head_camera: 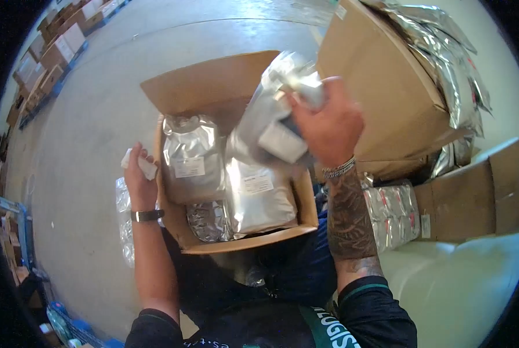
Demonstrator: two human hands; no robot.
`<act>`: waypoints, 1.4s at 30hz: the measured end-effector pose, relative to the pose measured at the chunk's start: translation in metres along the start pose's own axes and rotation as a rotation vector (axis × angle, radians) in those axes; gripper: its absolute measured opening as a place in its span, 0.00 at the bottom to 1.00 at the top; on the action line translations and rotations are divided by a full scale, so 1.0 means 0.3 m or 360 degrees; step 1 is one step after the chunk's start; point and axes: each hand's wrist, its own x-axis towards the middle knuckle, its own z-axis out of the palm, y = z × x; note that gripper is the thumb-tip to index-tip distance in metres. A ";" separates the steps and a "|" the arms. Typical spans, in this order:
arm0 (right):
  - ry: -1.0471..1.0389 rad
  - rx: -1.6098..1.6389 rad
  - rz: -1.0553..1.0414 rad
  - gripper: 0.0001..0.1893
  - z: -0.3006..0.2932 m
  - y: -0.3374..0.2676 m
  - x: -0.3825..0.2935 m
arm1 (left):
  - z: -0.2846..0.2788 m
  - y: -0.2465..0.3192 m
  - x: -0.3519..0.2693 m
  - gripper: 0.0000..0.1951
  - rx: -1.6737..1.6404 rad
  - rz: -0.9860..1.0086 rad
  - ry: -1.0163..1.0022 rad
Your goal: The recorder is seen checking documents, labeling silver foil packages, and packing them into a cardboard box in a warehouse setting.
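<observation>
My right hand (335, 126) grips a silver foil pouch (253, 117) by its upper end, above the right side of an open cardboard box (216, 89). The raised pouch is blurred and tilted, with a white label on it. Inside the box, a labelled foil pouch (192, 150) lies at the left and another labelled pouch (261, 204) at the right. Part of a crumpled foil pack (209, 219) shows near the front. My left hand (142, 178), just outside the box's left wall, is closed around a small white object (147, 168), possibly folded paper.
A large tilted cardboard box (385, 87) rises at the right, with foil pouches (446, 56) at its far side. Below it, more foil packs (392, 213) sit by an open carton (459, 200). Other foil packs (125, 217) lie left of my box. Loaded pallets (55, 65) line the far left.
</observation>
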 end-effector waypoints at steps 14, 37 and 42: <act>-0.0380 -0.0177 0.0559 0.16 0.428 0.508 -0.159 | 0.112 -0.075 -0.045 0.12 0.0412 0.0098 -0.0192; -0.0514 0.0105 -0.0175 0.22 0.026 -0.093 -0.028 | 0.067 0.004 -0.062 0.10 0.0445 0.0162 -0.0169; 0.0373 -0.0157 0.0122 0.17 -0.107 0.019 0.075 | 0.076 -0.012 -0.039 0.11 0.0511 0.0220 -0.0181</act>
